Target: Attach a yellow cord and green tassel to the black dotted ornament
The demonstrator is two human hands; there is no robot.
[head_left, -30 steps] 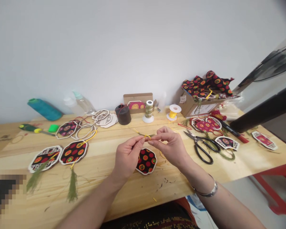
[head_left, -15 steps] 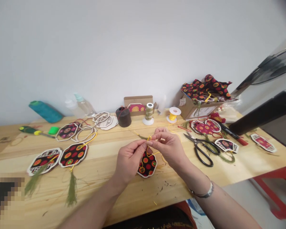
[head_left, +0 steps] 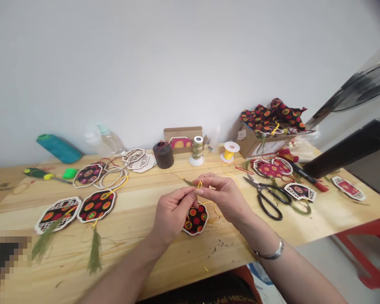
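Both hands meet over the table, pinching a yellow cord (head_left: 200, 184) between their fingertips. My left hand (head_left: 172, 211) is closed, thumb against forefinger, on the cord. My right hand (head_left: 223, 194) is closed on the same cord, which makes a small loop above the fingers. A thin olive thread end (head_left: 186, 181) pokes out to the left behind the fingertips. Below the hands lies a black patterned ornament (head_left: 196, 219) with a pale scalloped edge, partly hidden by my left hand. More cord trails right, near the yellow spool (head_left: 229, 152).
Black-handled scissors (head_left: 267, 196) lie to the right. Finished ornaments with olive tassels (head_left: 95, 251) are on the left. Along the wall stand a black thread cone (head_left: 163, 155), an olive thread spool (head_left: 197, 151) and a cardboard box (head_left: 262, 145) of patterned fabric. A fan (head_left: 364, 88) stands at the right.
The right fingers have curled in closer to the left fingertips around the cord loop. The view has shifted very slightly; the things on the table stay put.
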